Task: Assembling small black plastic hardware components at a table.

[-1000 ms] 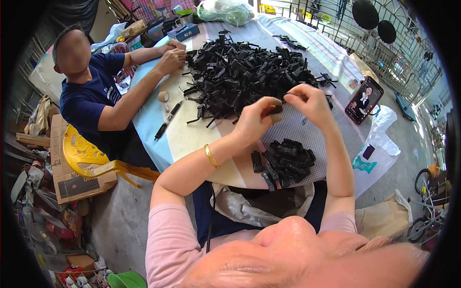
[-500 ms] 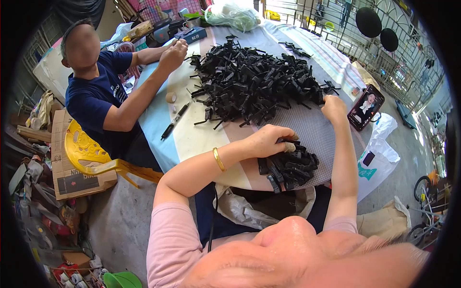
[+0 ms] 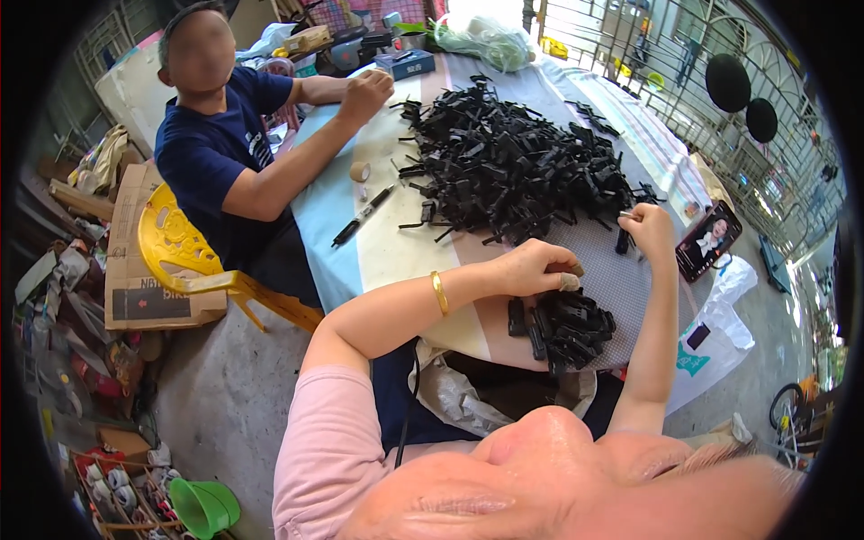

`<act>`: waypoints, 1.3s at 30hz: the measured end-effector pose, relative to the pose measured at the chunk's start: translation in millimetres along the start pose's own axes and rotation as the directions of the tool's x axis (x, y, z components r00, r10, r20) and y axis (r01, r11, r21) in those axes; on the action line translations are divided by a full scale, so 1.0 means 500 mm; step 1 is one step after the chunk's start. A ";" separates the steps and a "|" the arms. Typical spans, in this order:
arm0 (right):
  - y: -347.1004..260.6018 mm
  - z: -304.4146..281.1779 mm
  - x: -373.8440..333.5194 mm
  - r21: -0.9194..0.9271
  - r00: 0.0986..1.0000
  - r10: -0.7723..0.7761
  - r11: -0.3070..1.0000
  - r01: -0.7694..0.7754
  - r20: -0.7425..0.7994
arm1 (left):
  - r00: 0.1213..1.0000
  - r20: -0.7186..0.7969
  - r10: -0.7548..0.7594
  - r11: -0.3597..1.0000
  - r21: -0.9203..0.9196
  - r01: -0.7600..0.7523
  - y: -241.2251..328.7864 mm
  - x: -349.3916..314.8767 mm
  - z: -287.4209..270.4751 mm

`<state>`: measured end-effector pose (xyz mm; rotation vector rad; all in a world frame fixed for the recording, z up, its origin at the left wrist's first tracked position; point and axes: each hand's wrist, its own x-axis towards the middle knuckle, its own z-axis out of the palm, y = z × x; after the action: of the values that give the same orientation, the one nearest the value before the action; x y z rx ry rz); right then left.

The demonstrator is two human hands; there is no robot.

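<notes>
My right hand (image 3: 650,232) pinches a small black plastic part (image 3: 623,239) at the right edge of a large heap of similar black parts (image 3: 522,162). Just above a smaller cluster of black parts (image 3: 576,326), near the table's front edge, my left hand (image 3: 540,268) is bent with thumb and fingertips close together. Pale coverings show on its fingertips. Whatever lies between those fingers, if anything, is hidden. A gold bangle (image 3: 439,292) circles my left wrist.
Across the left side, a seated person (image 3: 234,153) holds both hands together over the table (image 3: 396,310). A marker (image 3: 363,216) and a tape roll (image 3: 360,172) lie nearby. A propped phone (image 3: 708,241) and a white bag (image 3: 720,315) are at the right; an open sack (image 3: 459,396) sits below the table edge.
The view has shifted, moving the scene rightward. My right hand has drawn back slightly from the heap with a black part. My left hand has lifted off the small cluster.
</notes>
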<state>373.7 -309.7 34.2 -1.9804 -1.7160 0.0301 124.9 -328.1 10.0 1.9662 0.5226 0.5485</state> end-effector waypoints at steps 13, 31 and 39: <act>-0.102 0.003 -0.054 0.552 0.944 -0.152 0.780 0.297 -0.292 | 0.981 -0.192 0.029 0.929 -0.356 -0.097 -0.047 0.027 -0.008; -0.152 0.039 -0.103 0.902 0.893 -0.438 0.419 0.102 0.103 | 0.959 -0.193 0.209 0.625 -0.727 -0.282 -0.004 0.008 -0.072; -0.171 0.053 -0.112 0.814 0.951 -0.252 0.504 0.288 -0.180 | 0.899 -0.433 0.068 0.575 -0.719 -0.391 -0.008 0.019 -0.065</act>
<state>275.0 -346.4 27.0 -0.9643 -1.5223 0.5954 113.1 -298.0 21.4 1.0464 0.1553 1.1168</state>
